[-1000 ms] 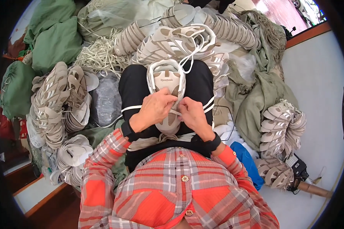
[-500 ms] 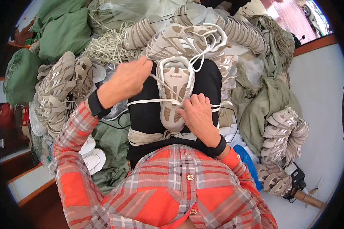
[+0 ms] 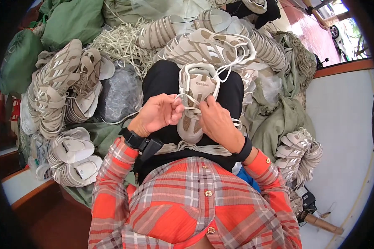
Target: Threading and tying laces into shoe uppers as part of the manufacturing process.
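A beige and brown shoe upper (image 3: 201,85) lies across my lap, its rounded toe toward me. My left hand (image 3: 161,114) is beside its left edge, palm partly turned up, thumb and fingertips pinching a white shoelace (image 3: 190,108) that crosses the front of the upper. On the other side, my right hand (image 3: 221,124) is closed over the upper's right edge, with its fingertips by the lacing. What lies under those fingers is partly hidden. Another lace loops from the top of the shoe toward the stacked uppers beyond.
Nested shoe uppers (image 3: 56,89) are piled at the left, with more (image 3: 297,155) at the right. Beyond my knees lie a heap of loose laces (image 3: 122,43) and a row of stacked uppers (image 3: 162,32). Green sacks (image 3: 72,33) stand far left; a white panel (image 3: 340,137) is at the right.
My left hand has come down and right from the upper left, close to the shoe. The lace it held stretched out is now slack. My right hand stays at the shoe's right side.
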Tool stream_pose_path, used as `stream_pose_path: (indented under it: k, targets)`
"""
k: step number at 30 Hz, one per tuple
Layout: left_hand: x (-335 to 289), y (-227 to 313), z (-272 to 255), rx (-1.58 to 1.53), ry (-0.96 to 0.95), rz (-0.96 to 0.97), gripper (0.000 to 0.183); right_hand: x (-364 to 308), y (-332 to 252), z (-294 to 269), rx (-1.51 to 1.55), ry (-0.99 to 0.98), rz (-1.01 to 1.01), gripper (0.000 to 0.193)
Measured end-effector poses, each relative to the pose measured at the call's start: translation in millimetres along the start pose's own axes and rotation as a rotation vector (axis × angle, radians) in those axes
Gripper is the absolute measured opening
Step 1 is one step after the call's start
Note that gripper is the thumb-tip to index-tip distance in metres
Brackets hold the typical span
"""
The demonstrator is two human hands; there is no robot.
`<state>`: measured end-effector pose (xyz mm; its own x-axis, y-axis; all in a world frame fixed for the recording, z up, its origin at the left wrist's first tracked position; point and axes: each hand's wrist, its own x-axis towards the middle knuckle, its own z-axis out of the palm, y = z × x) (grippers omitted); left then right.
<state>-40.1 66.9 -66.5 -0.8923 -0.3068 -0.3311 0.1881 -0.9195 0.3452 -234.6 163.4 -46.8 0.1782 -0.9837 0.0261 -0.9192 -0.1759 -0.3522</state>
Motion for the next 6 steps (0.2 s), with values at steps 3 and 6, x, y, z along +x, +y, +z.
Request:
stream_pose_path:
  k: [3,6]
  targets:
    - [0,-9,-8,-0.187,-0.082,0.049,0.016,3,4,2,0.213,-0.267,0.217,0.031]
    - [1,-12,-13,-0.329,-0.138,0.107,0.017,18,5,-7,0.43,-0.549,0.483,0.042]
